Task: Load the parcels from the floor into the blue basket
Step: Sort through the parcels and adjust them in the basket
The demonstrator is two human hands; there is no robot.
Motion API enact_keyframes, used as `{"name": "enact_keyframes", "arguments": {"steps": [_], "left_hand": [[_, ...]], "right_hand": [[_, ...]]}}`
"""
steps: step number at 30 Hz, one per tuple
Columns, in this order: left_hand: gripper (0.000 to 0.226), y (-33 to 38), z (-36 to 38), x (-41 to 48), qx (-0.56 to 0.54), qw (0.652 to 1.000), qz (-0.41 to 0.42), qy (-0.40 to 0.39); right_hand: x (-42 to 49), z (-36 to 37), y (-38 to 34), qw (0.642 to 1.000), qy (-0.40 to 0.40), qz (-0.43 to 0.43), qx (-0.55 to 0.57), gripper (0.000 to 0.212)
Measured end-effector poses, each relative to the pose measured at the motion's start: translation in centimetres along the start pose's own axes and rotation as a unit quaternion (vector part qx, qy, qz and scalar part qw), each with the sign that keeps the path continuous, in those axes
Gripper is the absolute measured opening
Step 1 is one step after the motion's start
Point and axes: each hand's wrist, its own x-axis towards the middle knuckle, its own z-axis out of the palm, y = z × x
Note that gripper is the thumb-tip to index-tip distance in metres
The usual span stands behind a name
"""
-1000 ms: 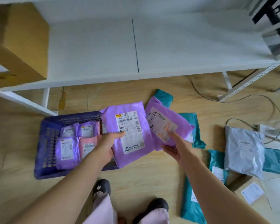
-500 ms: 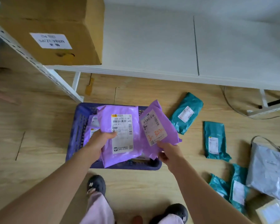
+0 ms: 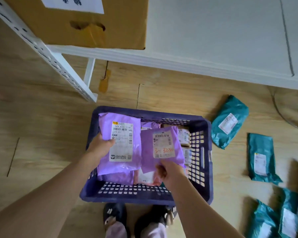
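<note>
Grip: left hand (image 3: 100,148) big parcel (image 3: 121,143); right hand (image 3: 170,172), apparently, small parcel (image 3: 163,145)

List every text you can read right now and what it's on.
"T40A A015 11 08", "VRO": label on the larger purple parcel, held by the left hand.
"3- 32..": orange handwriting, last digits unclear, on the smaller purple parcel, held by the right hand.
Cardboard box sign: cut off, unreadable.
Teal parcels: labels too blurred.
</note>
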Motion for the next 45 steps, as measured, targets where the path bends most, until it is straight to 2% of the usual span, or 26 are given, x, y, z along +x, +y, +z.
{"name": "enact_keyframes", "arguments": {"steps": [8, 9, 10, 11, 13, 15, 16, 17, 18, 20, 22, 23, 24, 25, 27, 28, 29, 30, 32, 33, 35, 39, 42, 45], "left_hand": [[0.028, -3.5, 3.3, 10.4, 0.058, 0.998, -0.018, 0.017], [0.03, -3.8, 3.6, 11.2, 0.086, 0.996, -0.016, 0.029], [0.035, -4.1, 3.8, 11.7, 0.126, 0.991, -0.013, 0.045], [0.044, -4.4, 4.0, 11.9, 0.169, 0.983, -0.005, 0.065], [0.067, -5.2, 4.3, 11.5, 0.222, 0.969, 0.041, 0.099], [0.083, -5.7, 4.6, 10.3, 0.26, 0.948, 0.136, 0.123], [0.086, -6.0, 4.8, 9.6, 0.297, 0.928, 0.188, 0.124], [0.088, -6.3, 5.2, 9.1, 0.344, 0.904, 0.231, 0.109], [0.09, -6.5, 5.5, 8.8, 0.392, 0.88, 0.257, 0.077], [0.093, -6.9, 6.1, 8.6, 0.479, 0.842, 0.247, -0.004], [0.095, -7.3, 6.5, 9.0, 0.537, 0.816, 0.21, -0.047], [0.096, -7.5, 6.8, 9.2, 0.546, 0.811, 0.201, -0.06], [0.095, -7.7, 7.0, 9.5, 0.55, 0.809, 0.197, -0.071], [0.092, -7.8, 7.2, 9.6, 0.554, 0.806, 0.194, -0.079], [0.09, -7.8, 7.3, 9.9, 0.553, 0.807, 0.189, -0.089], [0.089, -7.7, 7.4, 10.0, 0.549, 0.809, 0.188, -0.09], [0.089, -7.6, 7.4, 10.1, 0.548, 0.81, 0.189, -0.09], [0.088, -7.5, 7.5, 10.1, 0.549, 0.808, 0.194, -0.09], [0.087, -7.5, 7.4, 10.2, 0.552, 0.805, 0.196, -0.092], [0.086, -7.6, 7.3, 10.3, 0.554, 0.804, 0.193, -0.093], [0.084, -7.4, 7.2, 10.3, 0.558, 0.801, 0.197, -0.091], [0.08, -6.7, 7.8, 10.2, 0.549, 0.805, 0.183, -0.131], [0.075, -6.3, 8.1, 10.3, 0.556, 0.793, 0.157, -0.194], [0.07, -5.6, 7.8, 10.4, 0.557, 0.792, 0.142, -0.204]], "right_hand": [[10.2, 5.4, 1.2, 0.998, -0.04, 0.039, -0.025, 0.012], [11.1, 5.9, 1.4, 0.997, -0.038, 0.044, -0.056, 0.012], [11.9, 6.1, 1.7, 0.99, -0.036, 0.041, -0.133, 0.018], [12.4, 6.1, 1.8, 0.967, -0.035, 0.032, -0.25, 0.031], [12.1, 5.4, 1.6, 0.891, -0.048, 0.024, -0.45, 0.056], [11.8, 4.4, 1.1, 0.846, -0.052, 0.031, -0.53, 0.069], [11.7, 4.0, 0.8, 0.828, -0.027, 0.001, -0.561, 0.074], [11.7, 3.6, 0.7, 0.795, 0.015, -0.063, -0.604, 0.075], [11.8, 3.3, 0.5, 0.746, 0.07, -0.145, -0.646, 0.071], [11.2, 3.6, 0.0, 0.672, 0.138, -0.279, -0.672, 0.06], [10.6, 4.1, -0.4, 0.636, 0.135, -0.34, -0.68, 0.056], [10.4, 4.3, -0.4, 0.621, 0.121, -0.337, -0.697, 0.055], [10.6, 4.4, -0.3, 0.62, 0.097, -0.312, -0.714, 0.054], [10.9, 4.6, -0.3, 0.638, 0.065, -0.254, -0.724, 0.053], [10.9, 5.0, -0.3, 0.708, -0.017, -0.072, -0.702, 0.058], [10.8, 5.1, -0.4, 0.718, -0.043, -0.018, -0.695, 0.063], [10.7, 5.3, -0.6, 0.709, -0.048, -0.015, -0.703, 0.063], [10.4, 5.4, -0.7, 0.688, -0.029, -0.062, -0.722, 0.059], [9.7, 5.5, -1.1, 0.626, 0.053, -0.236, -0.742, 0.042], [9.2, 5.6, -1.3, 0.606, 0.074, -0.309, -0.73, 0.034], [8.8, 6.0, -1.5, 0.591, 0.045, -0.366, -0.717, 0.025], [11.3, 6.2, 0.0, 0.541, -0.08, -0.262, -0.795, 0.061], [12.5, 6.1, 0.2, 0.543, -0.125, -0.181, -0.81, 0.079], [12.2, 6.2, 0.0, 0.561, -0.119, -0.185, -0.798, 0.078]]}}
